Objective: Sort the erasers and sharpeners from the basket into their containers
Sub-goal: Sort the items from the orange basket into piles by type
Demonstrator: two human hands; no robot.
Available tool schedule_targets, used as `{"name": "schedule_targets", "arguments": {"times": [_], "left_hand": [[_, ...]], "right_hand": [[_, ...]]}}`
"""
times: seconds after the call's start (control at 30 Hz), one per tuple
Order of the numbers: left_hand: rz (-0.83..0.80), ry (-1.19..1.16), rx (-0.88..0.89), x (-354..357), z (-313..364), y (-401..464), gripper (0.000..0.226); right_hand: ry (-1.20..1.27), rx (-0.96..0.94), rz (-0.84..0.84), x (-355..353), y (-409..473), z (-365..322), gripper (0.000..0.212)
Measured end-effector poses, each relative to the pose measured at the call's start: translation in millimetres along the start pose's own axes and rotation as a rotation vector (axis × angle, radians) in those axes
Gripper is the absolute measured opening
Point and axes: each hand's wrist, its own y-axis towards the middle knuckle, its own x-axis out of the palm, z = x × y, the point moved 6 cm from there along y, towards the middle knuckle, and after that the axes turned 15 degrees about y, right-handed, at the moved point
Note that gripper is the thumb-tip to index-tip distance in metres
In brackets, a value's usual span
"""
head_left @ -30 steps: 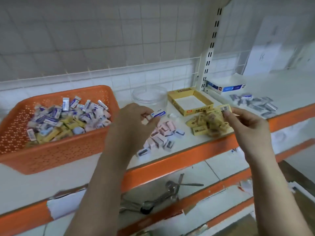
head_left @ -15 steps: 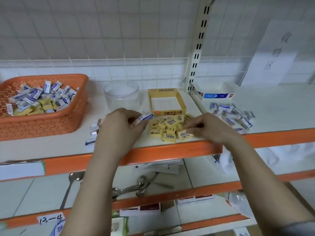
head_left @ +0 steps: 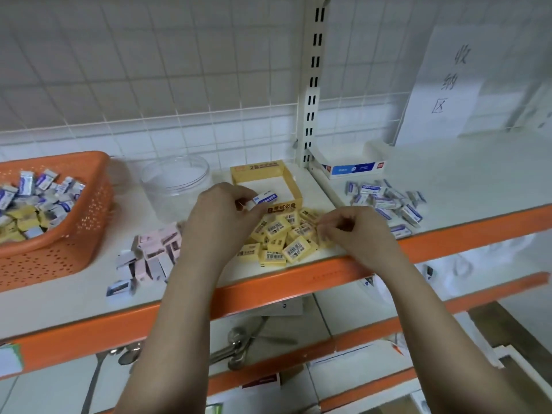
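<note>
Head view: left hand (head_left: pixel 222 216) pinches a blue-sleeved eraser (head_left: pixel 265 198) over the yellow pile (head_left: pixel 282 237), right hand (head_left: pixel 352 231) curls onto that pile; judged light, firm, best gripped across long sides.

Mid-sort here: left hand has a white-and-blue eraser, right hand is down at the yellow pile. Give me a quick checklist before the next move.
1. Left hand grips the white eraser with a blue label: ok.
2. Matching pile of white-and-blue erasers lies on the shelf right of the upright post, reachable past the right hand: ok.
3. Open yellow cardboard box holds nothing visible, ready for the pile of yellow erasers: ok.
4. Whether the right hand's fingers actually pinch a yellow eraser: cannot tell, blurred.
5. Clear round plastic jar is open: ok.
6. Orange perforated plastic basket still holds mixed items, so sorting is unfinished: not ok.
</note>
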Motion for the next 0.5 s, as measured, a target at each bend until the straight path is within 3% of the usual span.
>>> {"name": "schedule_targets", "arguments": {"times": [0.23, 0.4, 0.5], "left_hand": [[-0.143, -0.088, 0.237, 61, 76, 55, 0.029], [-0.274, -0.124, 0.365, 108, 140, 81, 0.030], [-0.332, -0.110, 0.411, 128, 166, 83, 0.033]], "right_hand": [[-0.182, 0.030, 0.372, -84, -17, 15, 0.017], [-0.324, 0.217, 0.419, -119, -32, 35, 0.043], [-0.330, 0.259, 0.406, -127, -40, 39, 0.046]]}}
